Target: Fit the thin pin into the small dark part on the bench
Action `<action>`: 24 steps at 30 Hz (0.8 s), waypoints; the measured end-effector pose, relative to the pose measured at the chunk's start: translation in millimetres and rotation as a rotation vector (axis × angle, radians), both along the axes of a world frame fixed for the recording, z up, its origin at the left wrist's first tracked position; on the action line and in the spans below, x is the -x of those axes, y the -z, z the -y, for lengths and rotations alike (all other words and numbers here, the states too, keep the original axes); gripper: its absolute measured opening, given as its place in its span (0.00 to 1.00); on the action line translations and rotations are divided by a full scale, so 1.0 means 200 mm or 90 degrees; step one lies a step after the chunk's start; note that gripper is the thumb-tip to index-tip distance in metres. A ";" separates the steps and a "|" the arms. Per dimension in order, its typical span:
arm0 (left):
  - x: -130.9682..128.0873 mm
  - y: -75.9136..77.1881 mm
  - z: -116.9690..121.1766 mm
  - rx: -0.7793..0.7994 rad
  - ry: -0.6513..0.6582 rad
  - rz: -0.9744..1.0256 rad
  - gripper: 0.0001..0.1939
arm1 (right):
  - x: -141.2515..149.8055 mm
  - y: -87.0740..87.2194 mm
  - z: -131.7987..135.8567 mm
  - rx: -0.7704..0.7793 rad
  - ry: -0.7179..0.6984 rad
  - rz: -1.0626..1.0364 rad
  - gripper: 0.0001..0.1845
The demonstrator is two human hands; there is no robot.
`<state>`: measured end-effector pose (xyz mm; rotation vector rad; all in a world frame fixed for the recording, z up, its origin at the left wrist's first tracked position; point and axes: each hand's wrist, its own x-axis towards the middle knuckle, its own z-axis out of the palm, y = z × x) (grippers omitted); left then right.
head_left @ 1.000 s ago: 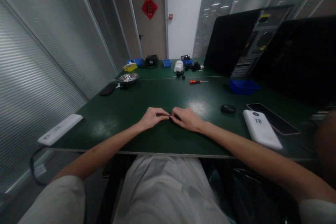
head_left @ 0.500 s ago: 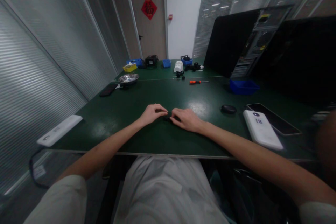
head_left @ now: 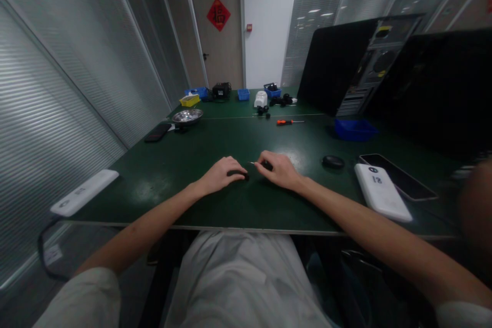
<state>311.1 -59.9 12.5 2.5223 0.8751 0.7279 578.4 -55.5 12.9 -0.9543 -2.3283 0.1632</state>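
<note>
Inside table edge (head_left: 246,230), left fingers (head_left: 239,166) gripping dark piece (head_left: 246,177), right fingers (head_left: 262,169) pinching tool (head_left: 251,163), gap between

Wooden door (head_left: 225,56) beside white wall (head_left: 267,36), slatted blinds (head_left: 38,113) at left.

Left hand (head_left: 222,175) and right hand (head_left: 281,170) close together at a table (head_left: 215,204)

The left hand holds a small dark part (head_left: 246,177) at its fingertips. The right hand grips a tool (head_left: 266,165), its thin metal end pointing toward the left hand and near the part. To the right lie a mouse (head_left: 333,162), a white block (head_left: 381,192) and a phone (head_left: 403,179). Farther back are a screwdriver (head_left: 284,122), a blue tray (head_left: 355,131) and a metal bowl (head_left: 187,117).
</note>
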 end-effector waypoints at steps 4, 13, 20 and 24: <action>0.03 0.01 -0.04 -0.035 -0.005 -0.017 0.10 | 0.00 0.00 0.00 0.001 0.000 -0.016 0.11; 0.18 -0.03 -0.13 0.042 -0.046 -0.045 0.13 | -0.01 0.01 -0.01 -0.002 0.000 -0.025 0.12; 0.92 -0.08 -0.34 0.059 -0.560 -0.080 0.16 | -0.01 0.00 -0.02 0.018 -0.014 -0.030 0.12; 1.23 -0.08 -0.33 -0.004 -0.730 -0.168 0.13 | -0.01 0.01 -0.01 0.017 -0.015 -0.024 0.12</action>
